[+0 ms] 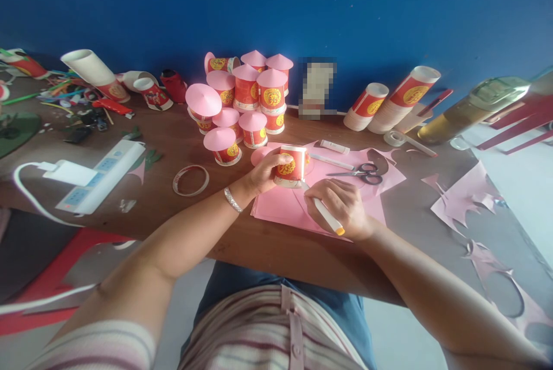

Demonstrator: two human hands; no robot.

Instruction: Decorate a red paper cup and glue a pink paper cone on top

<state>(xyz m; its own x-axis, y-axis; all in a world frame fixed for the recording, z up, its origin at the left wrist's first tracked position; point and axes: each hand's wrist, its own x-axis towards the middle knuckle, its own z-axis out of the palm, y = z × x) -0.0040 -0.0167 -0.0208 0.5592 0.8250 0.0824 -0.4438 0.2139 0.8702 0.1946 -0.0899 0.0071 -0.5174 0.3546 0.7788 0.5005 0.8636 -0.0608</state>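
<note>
My left hand [266, 173] grips a red and white paper cup [290, 167] with a gold emblem, its fingers wrapped around the left side. In my right hand [339, 206] is a slim white utility knife [328, 217] with an orange end; its tip is close to the lower right edge of the cup, and I cannot tell whether it touches. Under both hands lie pink paper sheets [280, 214]. Black-handled scissors [363, 174], a white pen [332, 162] and a white glue-stick-like tube [334, 146] rest on the paper.
Several cups with pink cone roofs [220, 139] stand at the back. A cut paper ring [190, 180] and a power strip [101, 177] lie left. Stacked cups [406, 99], a tape roll [394, 138], a gold bottle [470, 108] and pink scraps [462, 194] are right.
</note>
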